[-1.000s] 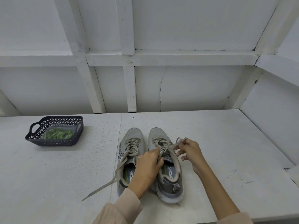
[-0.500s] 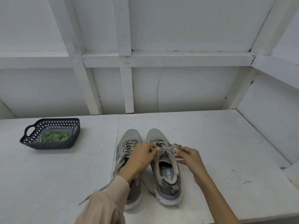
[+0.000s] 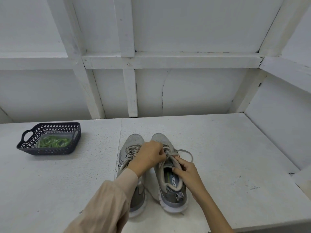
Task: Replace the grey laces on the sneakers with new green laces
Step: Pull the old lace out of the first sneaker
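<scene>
On the white shelf (image 3: pixel 218 157), the left hand (image 3: pixel 149 154) pinches the grey lace (image 3: pixel 187 151) at the right sneaker's (image 3: pixel 160 139) eyelets while the right hand (image 3: pixel 186 172) grips that sneaker's collar, with the left sneaker (image 3: pixel 133 140) just beside it and the green laces (image 3: pixel 53 142) in a dark basket (image 3: pixel 50 151) well to its left.

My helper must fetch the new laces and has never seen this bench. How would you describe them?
On the white bench, look left of the two grey sneakers. A dark lattice basket stands there alone. The green laces are the bundle inside it, bright against the grey laces on the sneakers.
</scene>
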A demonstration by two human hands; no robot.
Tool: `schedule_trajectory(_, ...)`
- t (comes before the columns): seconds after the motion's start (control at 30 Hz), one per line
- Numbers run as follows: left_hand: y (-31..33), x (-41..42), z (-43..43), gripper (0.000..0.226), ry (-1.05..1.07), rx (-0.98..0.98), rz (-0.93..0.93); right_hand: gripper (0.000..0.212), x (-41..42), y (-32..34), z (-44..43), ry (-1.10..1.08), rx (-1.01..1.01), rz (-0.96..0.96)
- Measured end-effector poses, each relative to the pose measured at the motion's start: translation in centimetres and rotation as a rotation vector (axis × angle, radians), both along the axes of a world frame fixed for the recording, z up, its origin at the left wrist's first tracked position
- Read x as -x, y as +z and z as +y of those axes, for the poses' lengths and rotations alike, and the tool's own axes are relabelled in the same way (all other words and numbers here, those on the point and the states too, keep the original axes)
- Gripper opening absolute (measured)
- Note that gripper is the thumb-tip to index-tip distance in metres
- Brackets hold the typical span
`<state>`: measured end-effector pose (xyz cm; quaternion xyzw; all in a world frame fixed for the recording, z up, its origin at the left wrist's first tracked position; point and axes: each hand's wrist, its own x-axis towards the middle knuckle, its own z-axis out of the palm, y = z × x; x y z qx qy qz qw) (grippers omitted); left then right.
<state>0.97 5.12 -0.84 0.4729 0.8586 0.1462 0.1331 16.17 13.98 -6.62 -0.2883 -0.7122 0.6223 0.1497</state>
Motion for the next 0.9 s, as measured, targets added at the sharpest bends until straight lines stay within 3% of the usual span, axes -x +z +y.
schedule_trajectory(0.2,-1.2,-0.2,0.2,0.019,0.071,-0.116,-0.034,0.049,0.1,-0.2,0.0,-0.006,0.0,0.004)
schedule_trajectory(0.37,-2.1,0.9,-1.4,0.023,0.127,-0.175,-0.364,0.05,0.3,-0.3,-0.2,-0.044,0.004,0.019)
schedule_trajectory(0.53,-2.3,0.8,-1.3,0.011,0.178,-0.277,-0.372,0.052,0.3,-0.4,-0.3,-0.053,0.023,0.028)
schedule_trajectory(0.63,-2.5,0.3,-1.1,0.016,0.249,-0.348,-0.35,0.05,0.3,-0.4,-0.3,-0.046,0.03,0.037)
schedule_trajectory(0.77,-2.4,0.4,-1.5,0.035,0.192,-0.233,-0.29,0.045,0.2,-0.5,-0.4,-0.04,0.028,0.048)
schedule_trajectory(0.9,-2.2,0.8,-1.6,0.02,0.19,-0.265,-0.339,0.045,0.2,-0.5,-0.3,-0.052,0.046,0.046)
